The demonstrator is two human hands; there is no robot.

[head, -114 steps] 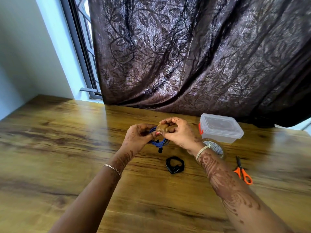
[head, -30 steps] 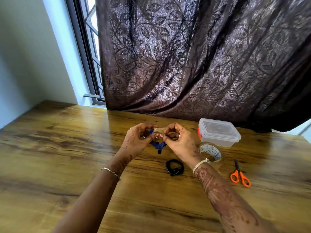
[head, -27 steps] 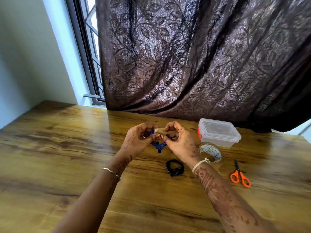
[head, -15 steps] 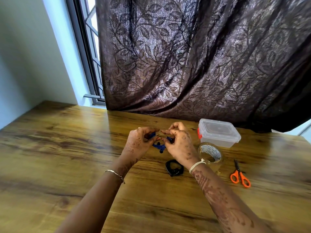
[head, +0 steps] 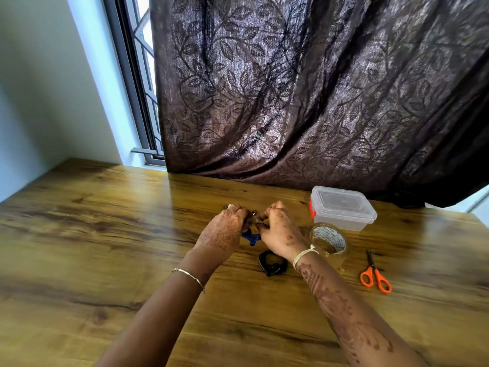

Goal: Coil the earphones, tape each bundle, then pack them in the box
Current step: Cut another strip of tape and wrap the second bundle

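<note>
Both hands meet above the middle of the wooden table (head: 105, 234). My left hand (head: 225, 230) and my right hand (head: 280, 231) have their fingers curled round a coiled blue earphone bundle (head: 251, 237); only its lower loops show between them. A small pale piece, perhaps tape, sits between the fingertips. A coiled black earphone bundle (head: 272, 264) lies on the table just in front of my right wrist. The clear plastic box (head: 342, 211), lid on and with a red clasp, stands to the right.
A roll of clear tape (head: 329, 239) stands beside my right wrist, in front of the box. Orange-handled scissors (head: 374, 274) lie further right. A dark leaf-patterned curtain (head: 317, 88) hangs down to the table's far edge, with a window at the left.
My hands have turned knuckles-up and closed in over the blue bundle, lowering slightly toward the table. More of the bundle is hidden now. Nothing else on the table has moved.
</note>
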